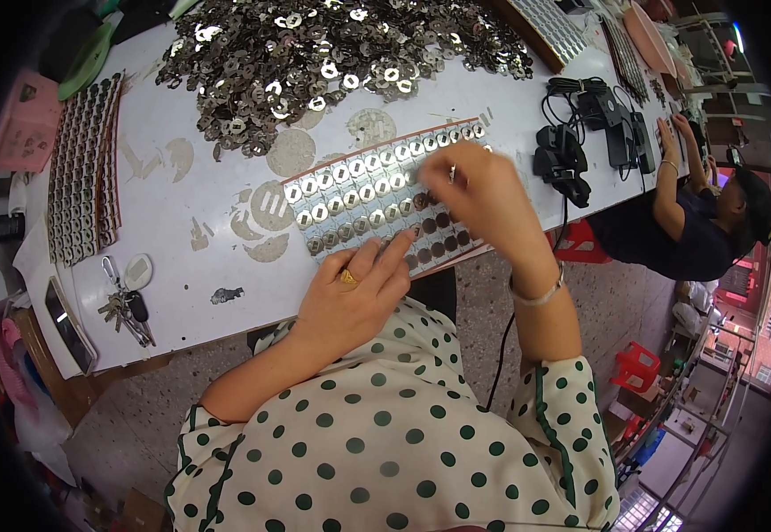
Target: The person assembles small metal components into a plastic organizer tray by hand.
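Note:
In front of me a board [350,191] lies on the table, set with rows of small round holes or seats. Shiny metal discs with square holes fill its left and upper rows; at the lower right the round spots look dark. My left hand [354,288], a gold ring on one finger, rests at the board's near edge with fingers stretched onto it. Over the right part of the board hovers my right hand [474,191], its fingers curled together and slightly blurred. Whatever its fingertips hold, if anything, is hidden.
A large heap of loose metal discs [315,62] covers the far table. Filled boards [84,168] stand at left, near keys [124,306] and a phone [69,324]. Black cables and adapters [603,115] lie at right. Another person [696,208] works beyond.

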### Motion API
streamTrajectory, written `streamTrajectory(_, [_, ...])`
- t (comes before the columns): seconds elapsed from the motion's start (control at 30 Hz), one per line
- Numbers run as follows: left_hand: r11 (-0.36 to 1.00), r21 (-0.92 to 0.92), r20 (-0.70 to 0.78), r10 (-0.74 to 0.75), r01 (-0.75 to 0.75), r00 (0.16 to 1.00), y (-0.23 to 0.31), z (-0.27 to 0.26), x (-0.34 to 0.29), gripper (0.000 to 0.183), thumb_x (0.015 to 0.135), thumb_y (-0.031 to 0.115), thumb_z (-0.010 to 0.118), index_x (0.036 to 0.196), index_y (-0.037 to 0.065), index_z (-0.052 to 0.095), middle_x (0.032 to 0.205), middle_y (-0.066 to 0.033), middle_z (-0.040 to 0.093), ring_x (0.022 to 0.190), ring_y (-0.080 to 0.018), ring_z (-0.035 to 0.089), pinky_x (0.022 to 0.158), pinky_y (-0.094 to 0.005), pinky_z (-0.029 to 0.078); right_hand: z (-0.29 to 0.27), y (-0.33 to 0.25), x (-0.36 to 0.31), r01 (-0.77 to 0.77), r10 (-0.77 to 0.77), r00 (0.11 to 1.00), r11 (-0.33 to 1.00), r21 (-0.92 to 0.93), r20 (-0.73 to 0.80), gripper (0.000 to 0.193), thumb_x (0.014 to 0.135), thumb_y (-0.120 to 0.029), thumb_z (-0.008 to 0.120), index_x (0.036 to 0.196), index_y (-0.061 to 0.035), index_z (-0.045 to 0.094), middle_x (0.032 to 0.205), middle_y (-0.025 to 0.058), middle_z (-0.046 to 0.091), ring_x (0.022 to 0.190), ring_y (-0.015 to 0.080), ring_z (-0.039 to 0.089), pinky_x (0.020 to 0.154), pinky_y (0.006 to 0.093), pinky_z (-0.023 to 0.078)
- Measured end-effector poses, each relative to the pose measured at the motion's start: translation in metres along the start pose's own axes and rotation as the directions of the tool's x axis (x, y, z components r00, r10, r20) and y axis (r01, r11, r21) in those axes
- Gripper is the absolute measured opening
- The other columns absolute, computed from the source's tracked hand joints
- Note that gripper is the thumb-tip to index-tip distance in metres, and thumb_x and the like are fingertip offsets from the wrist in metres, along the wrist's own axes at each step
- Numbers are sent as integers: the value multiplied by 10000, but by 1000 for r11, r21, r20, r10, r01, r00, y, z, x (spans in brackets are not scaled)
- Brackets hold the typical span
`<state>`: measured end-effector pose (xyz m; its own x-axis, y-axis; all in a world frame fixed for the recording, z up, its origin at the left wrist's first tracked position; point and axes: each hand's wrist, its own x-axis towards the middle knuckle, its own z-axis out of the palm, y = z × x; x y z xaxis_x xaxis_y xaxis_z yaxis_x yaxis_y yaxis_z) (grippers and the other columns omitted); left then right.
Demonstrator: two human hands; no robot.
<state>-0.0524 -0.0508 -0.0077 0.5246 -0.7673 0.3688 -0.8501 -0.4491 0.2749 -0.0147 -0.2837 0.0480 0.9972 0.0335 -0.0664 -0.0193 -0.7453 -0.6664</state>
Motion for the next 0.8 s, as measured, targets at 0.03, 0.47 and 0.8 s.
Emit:
streamTrajectory(0.03, [1000, 3, -3, 5, -5, 1000, 1, 0, 1, 236, 850, 210, 747, 1028, 84, 656, 1457, -29, 573, 1164, -217, 559, 903, -359, 425, -1, 4, 14, 2, -2, 1000, 1000, -1, -6, 195, 862, -122, 721, 1042, -54, 692, 979, 129, 691, 839, 327, 658, 712, 412, 539])
streamTrajectory(0.47, [997, -76, -26, -14, 12, 1000, -2, -2, -4, 271, 829, 214, 736, 1072, 104, 687, 1452, -16, 590, 1159, -213, 565, 928, -357, 414, 18, 28, 78, 200, -283, 942, 906, -373, -182, 243, 848, -133, 728, 1090, -123, 753, 1054, 46, 695, 1006, 298, 606, 877, 434, 466])
streamTrajectory(0.8, [997, -73, -46, 4, -8, 999, -4, -5, -2, 255, 853, 241, 696, 1059, 93, 686, 1370, -39, 623, 1135, -187, 565, 880, -332, 409, 50, 0, 85, 435, -530, 824, 819, -374, -202, 199, 830, -59, 722, 1028, -78, 734, 925, 64, 710, 892, 299, 620, 806, 429, 505])
